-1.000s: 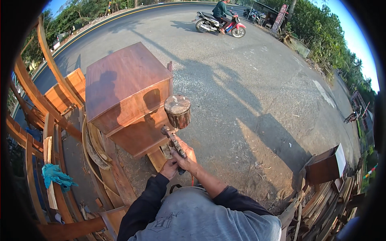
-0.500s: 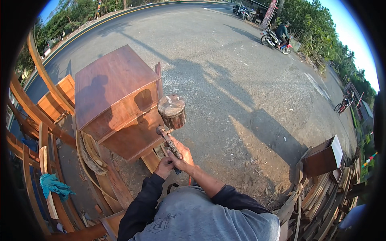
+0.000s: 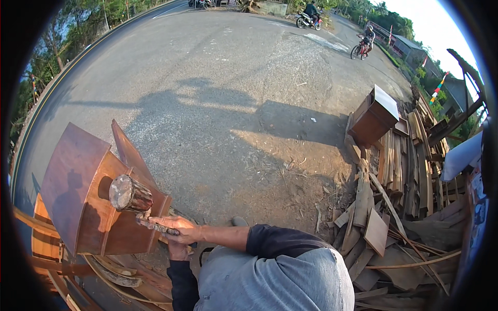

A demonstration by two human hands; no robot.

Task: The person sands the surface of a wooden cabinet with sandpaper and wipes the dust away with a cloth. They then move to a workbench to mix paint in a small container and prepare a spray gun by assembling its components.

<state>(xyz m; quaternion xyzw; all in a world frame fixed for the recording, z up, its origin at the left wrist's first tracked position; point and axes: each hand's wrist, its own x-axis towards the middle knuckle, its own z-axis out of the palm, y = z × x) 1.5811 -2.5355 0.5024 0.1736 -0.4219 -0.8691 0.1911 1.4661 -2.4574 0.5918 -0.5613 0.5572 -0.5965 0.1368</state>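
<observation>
My right hand [image 3: 179,229] is closed round the handle of a metal spray gun [image 3: 155,226]. A round, brown-stained paint cup [image 3: 132,194] sits at the gun's front end and moves with it. Just below the right hand is my left hand [image 3: 178,251], close to the handle's base; its fingers are hidden. Both hands are by the near side of a reddish-brown wooden cabinet [image 3: 72,168]. The cup covers part of the cabinet's front face, and whether the gun touches the wood cannot be seen. A brown wooden panel [image 3: 130,151] rises behind the cabinet.
Curved wood offcuts [image 3: 116,269] lie near my left arm. At right, a smaller brown wooden box [image 3: 371,122] with a pale top stands by a heap of planks [image 3: 410,166]. Two riders on motorbikes [image 3: 309,19] [image 3: 363,47] are on the far paved ground.
The view has turned right, so the cabinet appears farther left. The spray gun and cup have swung to point left across the cabinet's front, both hands moving along with them.
</observation>
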